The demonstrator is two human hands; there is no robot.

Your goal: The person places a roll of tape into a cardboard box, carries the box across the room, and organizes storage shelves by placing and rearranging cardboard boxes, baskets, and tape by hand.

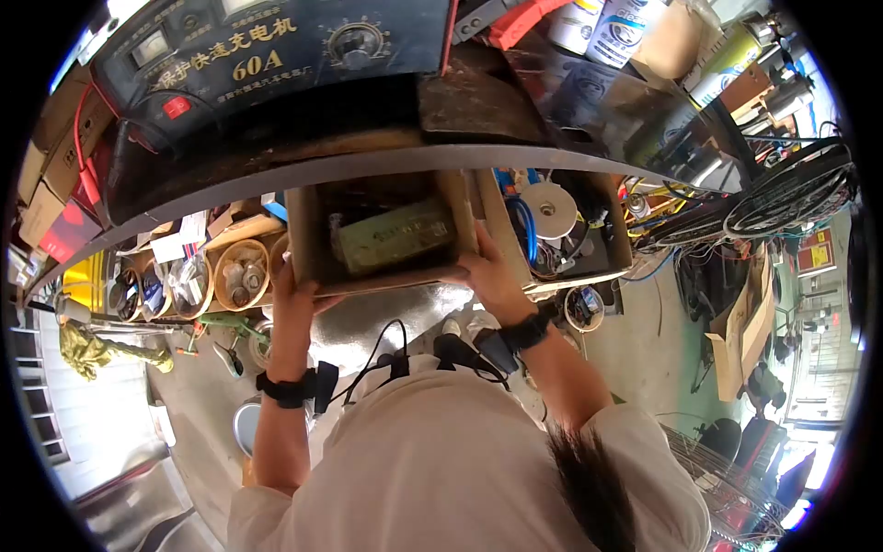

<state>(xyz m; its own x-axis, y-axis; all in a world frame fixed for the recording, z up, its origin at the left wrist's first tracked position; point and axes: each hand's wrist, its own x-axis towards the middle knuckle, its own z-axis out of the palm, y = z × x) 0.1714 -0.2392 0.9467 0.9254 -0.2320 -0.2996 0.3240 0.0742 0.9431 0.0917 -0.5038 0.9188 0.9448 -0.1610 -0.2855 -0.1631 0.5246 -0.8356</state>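
Observation:
A cardboard box [306, 235] sits half under the upper shelf, its open top facing me. My left hand [300, 302] grips its near left corner, fingers closed on the wall. On the near right corner, my right hand [487, 274] holds the same box, fingers wrapped on its edge. Inside lies a smaller greenish carton [395, 239] with printing too small to read, and darker contents behind it are in shadow. To the right stands another cardboard box [508, 247] with a white disc [549, 210], a blue hose [524, 230] and cables.
Above is a shelf edge [322, 166] carrying a 60A charger [248, 69] and spray cans [625, 32]. Several round tubs with small parts, including one tub [241, 274], stand at left. Coiled cables [791, 202] hang at right.

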